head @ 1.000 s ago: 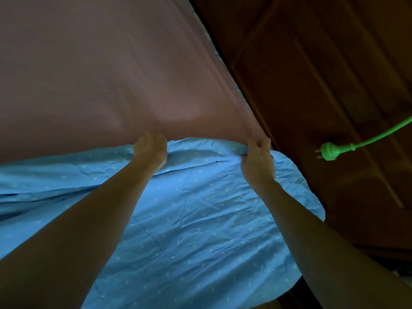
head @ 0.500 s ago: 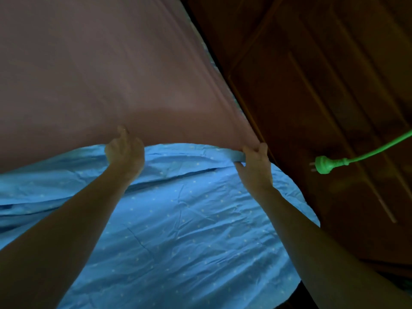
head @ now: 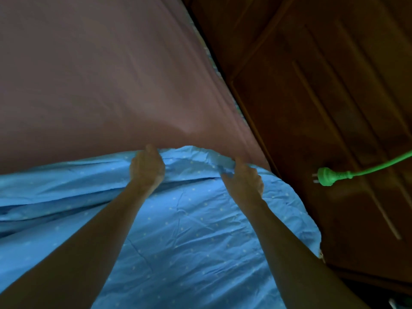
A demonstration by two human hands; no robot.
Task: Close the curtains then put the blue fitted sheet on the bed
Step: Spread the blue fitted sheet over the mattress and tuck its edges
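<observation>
Dim light fills the room, which fits curtains already drawn, though no curtain or window is in view. On the bed (head: 100,74), the blue fitted sheet (head: 200,230), dotted with pale specks, covers the near part and the near right corner. Its leading edge lies across the bed's mauve-pink cover, which stretches away bare of blue. The left hand (head: 146,168) sits on that edge with its fingers curled over the fold, clamped on the cloth. The right hand (head: 243,177), close beside it toward the bed's right side, pinches the bunched, gathered hem, its fingers together on it. Beyond that side is dark wooden panelling (head: 312,85), and a green plug (head: 325,176) on a green cable (head: 379,166) shows against it, well apart from the sheet. By my reading, the step in hand is drawing the sheet up the bed toward the far end. With both hands near one side, the pull could run skewed, dragging the sheet off the near corner or leaving the left part trailing in its loose folds. The elastic hem could also slip from the pinch. Hidden are the far end of the bed, its far corners, the fingertips under the cloth, and whether the near corner is tucked under the mattress. Whether the wood is floor or a door, I cannot tell.
</observation>
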